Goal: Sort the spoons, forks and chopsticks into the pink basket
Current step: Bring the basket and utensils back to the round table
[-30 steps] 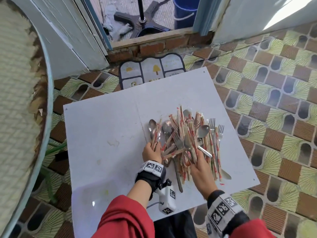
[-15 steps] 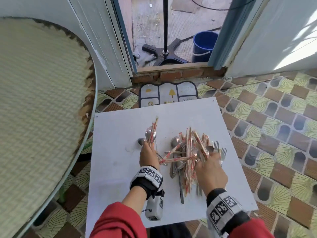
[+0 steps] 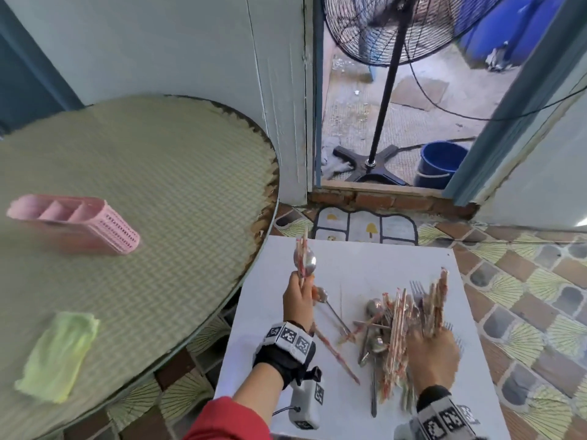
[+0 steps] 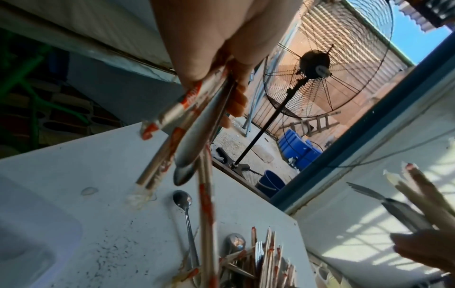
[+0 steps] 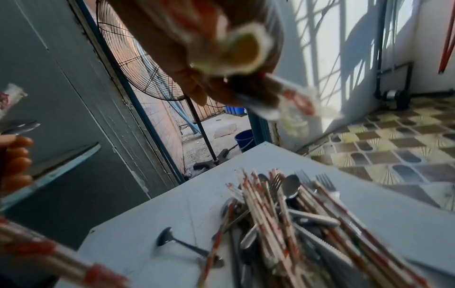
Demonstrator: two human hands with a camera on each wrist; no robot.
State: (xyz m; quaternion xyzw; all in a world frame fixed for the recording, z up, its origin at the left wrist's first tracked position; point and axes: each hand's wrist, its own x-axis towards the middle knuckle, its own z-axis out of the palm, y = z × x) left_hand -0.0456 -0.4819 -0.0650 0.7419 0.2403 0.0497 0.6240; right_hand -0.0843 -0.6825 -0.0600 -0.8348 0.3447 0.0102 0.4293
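A white square board (image 3: 365,274) lies low over a floor of brown and yellow patterned tiles (image 3: 521,300). To its left stands a round table (image 3: 158,198) with a pale green woven cover, its edge worn and brown. Behind the board an open doorway shows a tall black standing fan (image 3: 386,90) and a blue bucket (image 3: 440,163) on the concrete outside; a small mat (image 3: 365,227) lies at the brick threshold.

On the round table rests the pink basket (image 3: 79,223), lying on its side, well apart from the board. Its inner dividers make three compartments (the picture is blurred, and I cannot tell if something is inside). Nearer on the same table lies a folded green cloth (image 3: 60,354).

The pile of cutlery (image 3: 387,338) is on the right part of the board: spoons, forks and wrapped chopsticks mixed together. One single spoon (image 4: 183,200) lies apart on the board, left of the pile.

The left hand (image 3: 298,300) is raised above the board, fingers closed around a spoon and some wrapped chopsticks (image 3: 304,258) that point upward. The right hand (image 3: 433,354) is over the pile and grips a thick bundle of chopsticks (image 3: 436,303), with at least one fork among them, standing nearly upright.
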